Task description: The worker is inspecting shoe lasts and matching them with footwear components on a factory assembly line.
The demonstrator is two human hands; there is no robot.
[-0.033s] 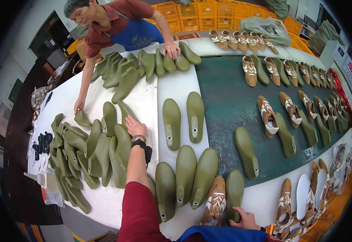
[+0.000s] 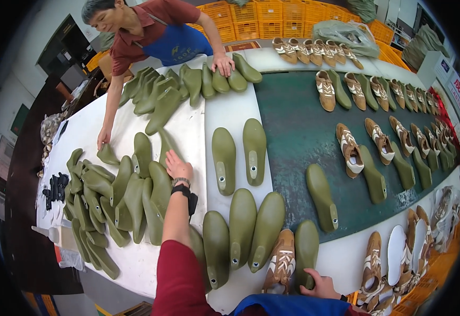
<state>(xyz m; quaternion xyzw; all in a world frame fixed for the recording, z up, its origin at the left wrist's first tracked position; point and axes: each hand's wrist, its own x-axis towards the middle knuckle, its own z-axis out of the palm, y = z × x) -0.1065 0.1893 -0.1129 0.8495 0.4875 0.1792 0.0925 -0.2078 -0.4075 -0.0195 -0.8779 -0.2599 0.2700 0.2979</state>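
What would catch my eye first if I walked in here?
Probably the heap of olive-green, foot-shaped forms on the white cloth at the left. Next, perhaps, the rows of brown-and-white sneakers on the dark green surface at the right. Near the lower edge, the right hand touches a green form beside a lone sneaker.

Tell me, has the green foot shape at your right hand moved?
No, the green foot shape hasn't visibly shifted either way against the dark mat.
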